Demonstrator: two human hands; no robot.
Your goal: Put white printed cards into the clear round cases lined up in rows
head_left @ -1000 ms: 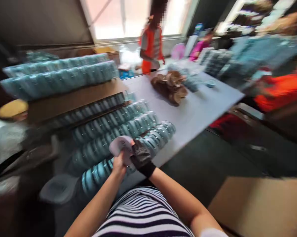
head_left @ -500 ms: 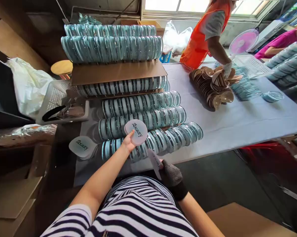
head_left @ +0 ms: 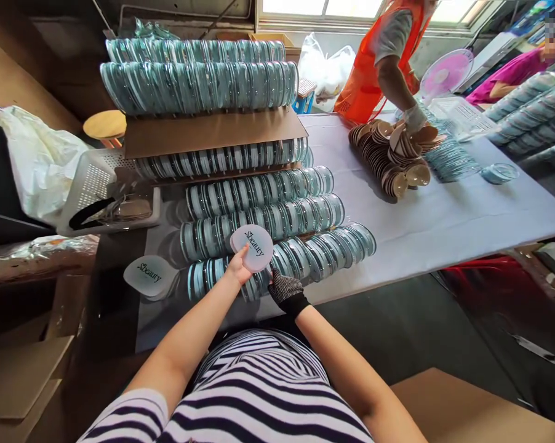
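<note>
Left hand (head_left: 237,271): fingers clamped on printed lid (head_left: 252,247). Gloved right hand (head_left: 284,289): finger state indiscernible. Another lid (head_left: 151,275) lies left; many case rows (head_left: 277,218) unlidded.

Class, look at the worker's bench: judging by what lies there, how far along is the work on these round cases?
Done, it seems: several rows of cases stand packed on edge on the table. In hand: the left hand holds a printed round lid; the gloved right hand rests on the nearest row. Left: another printed lid lies loose, and a co-worker's pile of tan puffs remains unsorted.
</note>
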